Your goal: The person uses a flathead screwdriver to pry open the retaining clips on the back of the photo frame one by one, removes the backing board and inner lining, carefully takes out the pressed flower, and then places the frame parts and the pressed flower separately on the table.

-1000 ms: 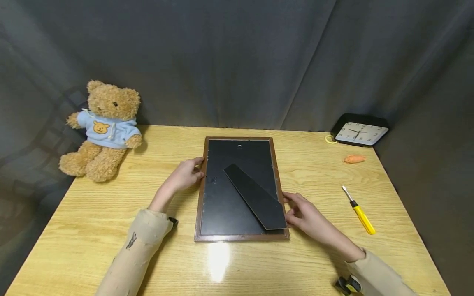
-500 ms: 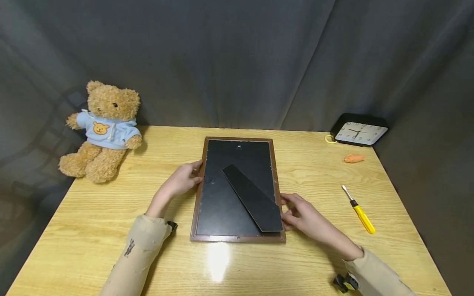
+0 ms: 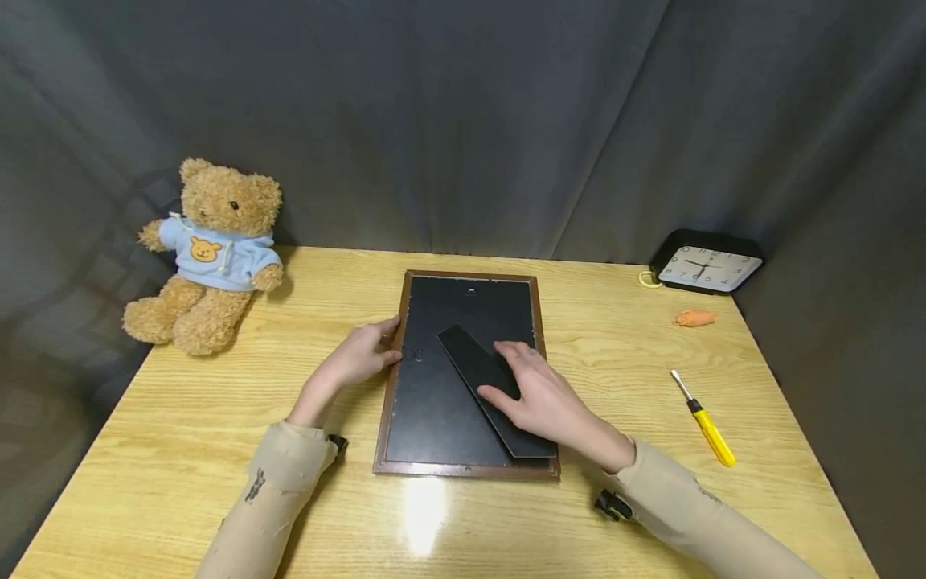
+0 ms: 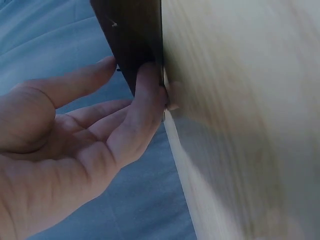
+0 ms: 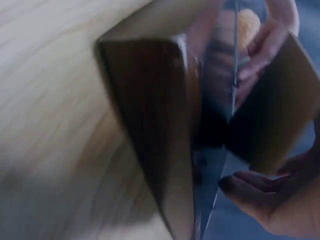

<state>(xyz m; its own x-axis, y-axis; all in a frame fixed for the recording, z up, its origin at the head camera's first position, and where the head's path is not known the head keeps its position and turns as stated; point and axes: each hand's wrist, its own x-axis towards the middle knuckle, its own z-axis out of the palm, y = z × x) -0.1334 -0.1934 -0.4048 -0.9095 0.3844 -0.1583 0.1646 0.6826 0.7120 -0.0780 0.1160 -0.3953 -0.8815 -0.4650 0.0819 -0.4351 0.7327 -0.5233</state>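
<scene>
The left hand [image 3: 359,352] grips the picture frame's [image 3: 430,410] left edge, likely steadying it, while the right hand's [image 3: 538,394] fingers [image 3: 512,351] spread wide over the stand [image 3: 473,366]!

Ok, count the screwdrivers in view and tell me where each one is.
1: the yellow-handled screwdriver lies on the table right of the picture frame, below the clock and small orange item in the head view. Any under the picture frame would be hidden.

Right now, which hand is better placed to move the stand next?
Probably the right hand: it's over the stand, thumb near one long edge. The left hand grips the frame at its left edge, farther off.
</scene>
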